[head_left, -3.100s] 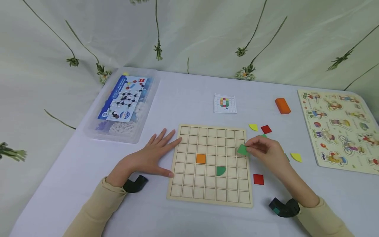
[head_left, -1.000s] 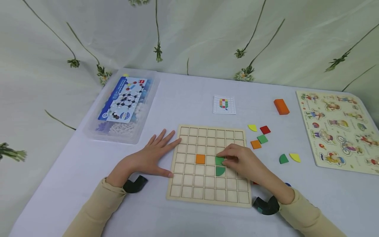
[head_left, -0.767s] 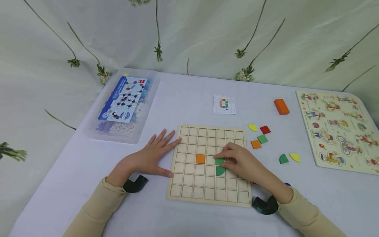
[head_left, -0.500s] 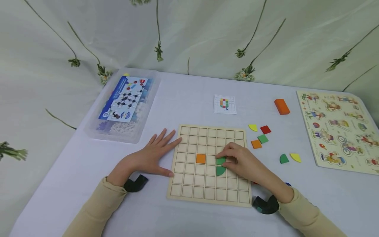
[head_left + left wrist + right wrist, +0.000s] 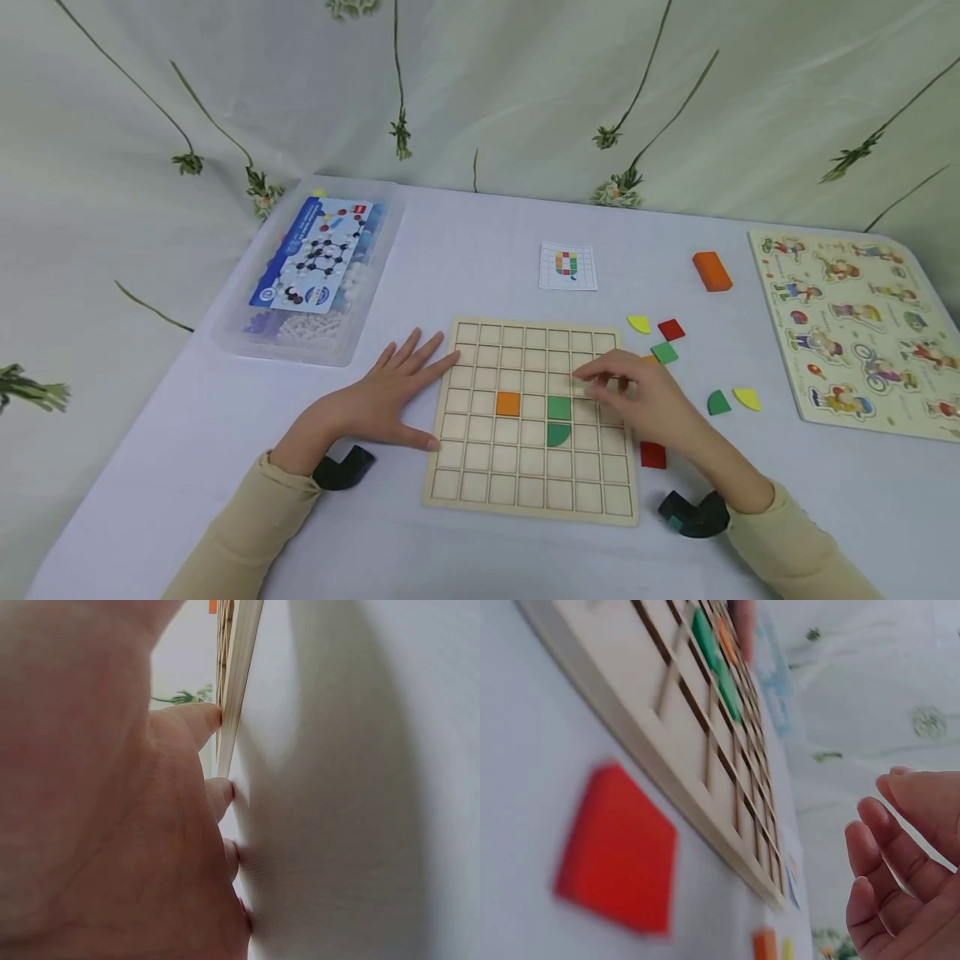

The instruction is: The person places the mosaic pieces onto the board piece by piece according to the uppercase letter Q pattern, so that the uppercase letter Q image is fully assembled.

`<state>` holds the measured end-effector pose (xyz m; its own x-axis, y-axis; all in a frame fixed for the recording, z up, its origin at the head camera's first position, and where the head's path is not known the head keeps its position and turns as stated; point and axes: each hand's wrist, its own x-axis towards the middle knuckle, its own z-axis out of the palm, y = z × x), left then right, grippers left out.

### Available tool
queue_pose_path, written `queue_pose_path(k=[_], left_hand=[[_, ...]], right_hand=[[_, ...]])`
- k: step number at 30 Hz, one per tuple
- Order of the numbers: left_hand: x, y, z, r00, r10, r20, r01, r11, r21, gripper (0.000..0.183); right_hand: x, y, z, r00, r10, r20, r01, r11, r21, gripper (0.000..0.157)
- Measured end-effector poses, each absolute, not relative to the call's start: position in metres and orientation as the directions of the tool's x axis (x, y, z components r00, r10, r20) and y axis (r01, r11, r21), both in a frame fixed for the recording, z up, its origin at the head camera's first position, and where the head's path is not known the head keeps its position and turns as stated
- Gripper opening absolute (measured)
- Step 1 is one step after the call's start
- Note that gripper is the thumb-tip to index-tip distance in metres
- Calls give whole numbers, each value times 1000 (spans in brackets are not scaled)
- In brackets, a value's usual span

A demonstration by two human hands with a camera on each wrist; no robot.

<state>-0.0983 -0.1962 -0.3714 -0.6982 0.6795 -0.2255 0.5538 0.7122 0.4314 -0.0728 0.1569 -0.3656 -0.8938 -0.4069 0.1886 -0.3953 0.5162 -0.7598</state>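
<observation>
A wooden grid board (image 5: 487, 479) lies flat on the table, holding an orange square tile (image 5: 507, 403), a green square tile (image 5: 558, 407) and, just below that, a green quarter-circle tile (image 5: 558, 434). Palm down with fingers spread, my left hand (image 5: 382, 404) rests at the board's left edge; its thumb and index finger touch the edge. My right hand (image 5: 648, 396) hovers over the board's right side, fingers loosely bent and holding nothing. In the right wrist view its fingers (image 5: 874, 855) are apart from any tile. Under that hand, a red square tile (image 5: 653, 455) lies beside the board.
Right of the board lie loose tiles: yellow (image 5: 639, 324), red (image 5: 672, 330), green (image 5: 664, 352) and dark green (image 5: 717, 402). An orange block (image 5: 712, 272), a pattern card (image 5: 567, 267) and a picture puzzle board (image 5: 780, 333) are behind. A plastic box (image 5: 341, 350) stands back left.
My right hand brought the green square tile onto the board, set it in the cell above the quarter-circle, let go and moved off to the right. The left hand stayed put.
</observation>
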Motion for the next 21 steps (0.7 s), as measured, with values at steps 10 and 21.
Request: queue_pose_path(k=[10, 21], left_hand=[[-98, -197, -370, -694, 686, -219, 558, 704, 439, 107], [-98, -196, -369, -692, 686, -225, 555, 704, 443, 107]], right_hand=[[-94, 235, -358, -985, -133, 108, -160, 494, -855, 25], [-105, 250, -372, -991, -76, -112, 65, 458, -887, 40]])
